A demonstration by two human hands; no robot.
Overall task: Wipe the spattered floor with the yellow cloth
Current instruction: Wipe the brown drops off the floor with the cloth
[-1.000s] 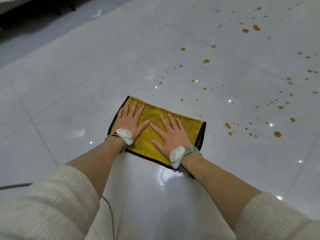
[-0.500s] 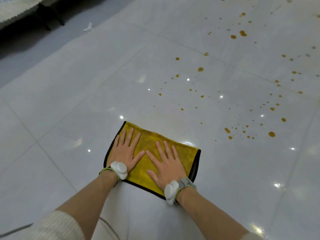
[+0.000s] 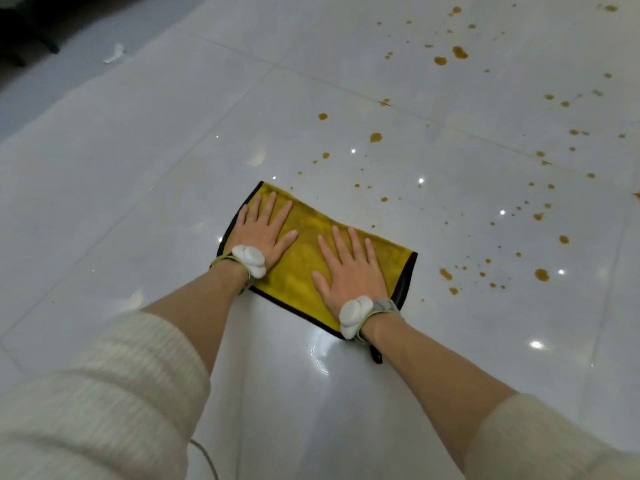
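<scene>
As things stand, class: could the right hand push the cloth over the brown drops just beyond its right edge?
Probably yes. The right hand lies flat on the yellow cloth, and only bare tile separates the cloth's edge from the nearest brown drops. Nothing blocks that path.

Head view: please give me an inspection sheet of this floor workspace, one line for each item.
Surface: glossy pale tiled floor, brown spatter ahead and right of the cloth.
Job's things: yellow cloth, black-edged, flat on the floor.
Clutter: white scrap far left.
Grippers: left hand and right hand flat on the cloth, fingers spread.
Cables: thin cable near the left sleeve.
Surroundings: dark furniture legs top left.
</scene>
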